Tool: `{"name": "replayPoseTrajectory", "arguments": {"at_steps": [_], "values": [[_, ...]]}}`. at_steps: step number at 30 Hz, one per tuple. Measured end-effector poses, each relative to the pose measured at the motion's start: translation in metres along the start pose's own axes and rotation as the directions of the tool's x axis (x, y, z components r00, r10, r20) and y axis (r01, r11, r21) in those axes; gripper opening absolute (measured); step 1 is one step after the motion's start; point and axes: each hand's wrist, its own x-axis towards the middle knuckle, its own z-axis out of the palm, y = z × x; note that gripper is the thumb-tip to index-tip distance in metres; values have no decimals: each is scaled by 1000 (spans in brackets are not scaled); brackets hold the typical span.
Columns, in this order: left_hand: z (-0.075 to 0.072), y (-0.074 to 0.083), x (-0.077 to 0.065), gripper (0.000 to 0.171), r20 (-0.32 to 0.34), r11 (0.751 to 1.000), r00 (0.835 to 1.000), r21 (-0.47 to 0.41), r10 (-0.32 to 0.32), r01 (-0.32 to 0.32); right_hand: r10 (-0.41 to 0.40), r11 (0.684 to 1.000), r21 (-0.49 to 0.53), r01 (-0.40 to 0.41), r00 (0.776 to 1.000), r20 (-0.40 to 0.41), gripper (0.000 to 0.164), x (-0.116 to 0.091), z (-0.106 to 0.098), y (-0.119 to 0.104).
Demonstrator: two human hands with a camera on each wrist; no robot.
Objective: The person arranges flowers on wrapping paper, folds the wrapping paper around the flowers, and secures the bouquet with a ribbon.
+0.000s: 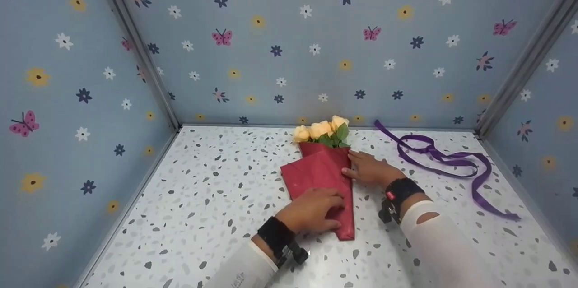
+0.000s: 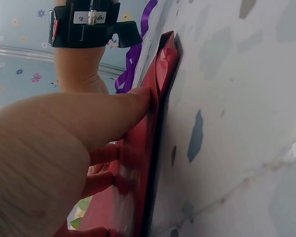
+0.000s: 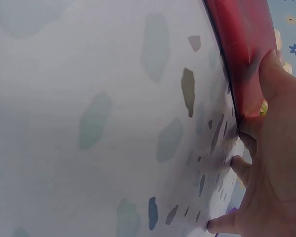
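A bouquet of pale orange roses (image 1: 321, 130) with green leaves lies on the tabletop, wrapped in red paper (image 1: 311, 170) that narrows toward the near end. On the lower part of the wrap rests my left hand (image 1: 311, 211). In the left wrist view its thumb and fingers touch the red paper (image 2: 164, 69) from above. My right hand (image 1: 372, 170) is at the wrap's upper right edge. The right wrist view shows its thumb on the red paper (image 3: 241, 49), with the other fingers spread along the edge and the tabletop.
A purple ribbon (image 1: 460, 162) lies in loose loops on the right side of the speckled white tabletop (image 1: 194, 197). Blue flower-patterned panels (image 1: 307, 71) stand at the back and both sides.
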Motion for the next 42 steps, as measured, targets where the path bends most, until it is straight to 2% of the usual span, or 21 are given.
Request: {"name": "replayPoseTrajectory", "arguments": {"at_steps": [7, 11, 21, 26, 29, 33, 37, 42], "values": [[2, -1, 0, 53, 7, 999, 1000, -28, -16, 16, 30, 999, -32, -29, 1000, 10, 91, -2, 3, 1], [1, 0, 0, 53, 5, 1000, 1000, -28, -13, 13, 20, 997, -71, -18, 999, 25, 97, -8, 8, 3], [-2, 1, 3, 54, -16, 1000, 1000, -17, -6, 6, -88, 979, -185, 88, 996, 9, 99, -55, 20, 4], [-5, 2, -1, 54, -7, 999, 1000, -30, -20, 19, -149, 965, -216, 148, 989, 12, 103, -79, 25, -11], [-6, 3, -2, 53, -2, 999, 1000, -43, -26, 26, -155, 961, -229, 157, 988, 27, 104, -91, 27, -23], [-7, 0, -4, 51, 9, 998, 999, -61, -36, 36, -135, 964, -226, 138, 990, 29, 102, -99, 31, -35], [-7, -5, -3, 53, 18, 996, 998, -59, -63, 64, -136, 963, -233, 134, 991, 7, 98, -96, 37, -42], [-8, -11, -3, 65, 9, 991, 990, -6, -137, 137, -168, 976, -144, 165, 986, -5, 75, -88, 38, -48]]}}
